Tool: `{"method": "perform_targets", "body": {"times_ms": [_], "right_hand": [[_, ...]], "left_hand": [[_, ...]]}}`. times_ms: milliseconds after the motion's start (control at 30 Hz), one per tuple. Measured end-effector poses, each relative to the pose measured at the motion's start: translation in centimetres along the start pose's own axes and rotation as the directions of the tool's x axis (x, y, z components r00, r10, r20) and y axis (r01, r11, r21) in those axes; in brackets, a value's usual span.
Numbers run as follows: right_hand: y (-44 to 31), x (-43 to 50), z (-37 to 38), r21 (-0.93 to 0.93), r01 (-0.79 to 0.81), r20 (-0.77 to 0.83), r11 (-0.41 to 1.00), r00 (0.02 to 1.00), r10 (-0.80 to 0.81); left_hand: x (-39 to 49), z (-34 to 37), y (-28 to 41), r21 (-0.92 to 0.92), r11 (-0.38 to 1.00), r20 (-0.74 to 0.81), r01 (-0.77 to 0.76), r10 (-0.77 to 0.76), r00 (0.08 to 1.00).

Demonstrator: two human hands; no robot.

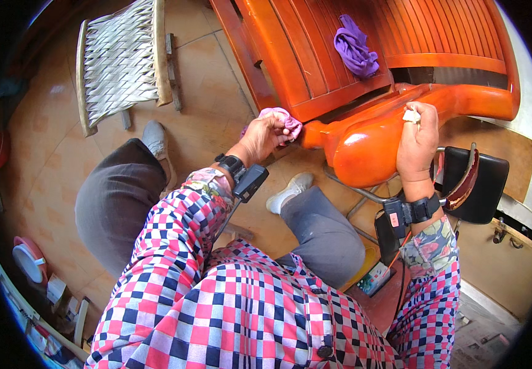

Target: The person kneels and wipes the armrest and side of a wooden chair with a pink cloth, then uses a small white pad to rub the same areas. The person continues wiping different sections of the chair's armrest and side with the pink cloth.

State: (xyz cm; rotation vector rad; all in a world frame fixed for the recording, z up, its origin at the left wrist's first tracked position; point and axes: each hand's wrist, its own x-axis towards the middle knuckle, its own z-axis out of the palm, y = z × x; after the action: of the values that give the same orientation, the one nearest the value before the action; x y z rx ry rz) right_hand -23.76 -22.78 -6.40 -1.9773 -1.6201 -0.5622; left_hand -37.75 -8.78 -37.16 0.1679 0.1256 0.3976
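Observation:
My left hand (262,136) pinches a bunched pink cloth (289,121) by the front end of an orange-brown varnished wooden bench's lower rail (313,133). My right hand (417,143) is closed against the side of the bench's thick rounded armrest (362,154). A small white piece (412,115), perhaps cloth or paper, shows between its thumb and fingers; the fingertips are hidden. On the slatted seat (289,55) lies a crumpled purple cloth (357,48), beyond both hands.
A woven-top low stool (120,64) stands at the far left on the tiled floor (201,87). Right of the armrest are a metal-framed chair with a black pad (487,184) and a wooden cabinet (496,263). A pink-rimmed basin (28,263) sits at the lower left.

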Motion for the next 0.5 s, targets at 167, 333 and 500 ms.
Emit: {"method": "perform_targets", "body": {"times_ms": [167,333,500], "right_hand": [[-0.3,0.8,0.4,0.009,0.198,-0.078,0.98,0.977,-0.197],[-0.8,-5.7,-2.8,0.07,-0.024,-0.344,0.997,0.938,0.047],[-0.7,-37.3,-17.0,0.226,-0.668,-0.31,0.709,0.641,0.702]], "left_hand": [[-0.3,3.2,-1.7,0.153,0.974,-0.018,-0.165,0.17,0.985],[-1.8,4.3,-2.7,0.442,0.896,-0.006,0.036,-0.038,0.999],[-6.6,2.2,-10.5,0.582,0.809,-0.073,0.08,-0.046,0.996]]}}
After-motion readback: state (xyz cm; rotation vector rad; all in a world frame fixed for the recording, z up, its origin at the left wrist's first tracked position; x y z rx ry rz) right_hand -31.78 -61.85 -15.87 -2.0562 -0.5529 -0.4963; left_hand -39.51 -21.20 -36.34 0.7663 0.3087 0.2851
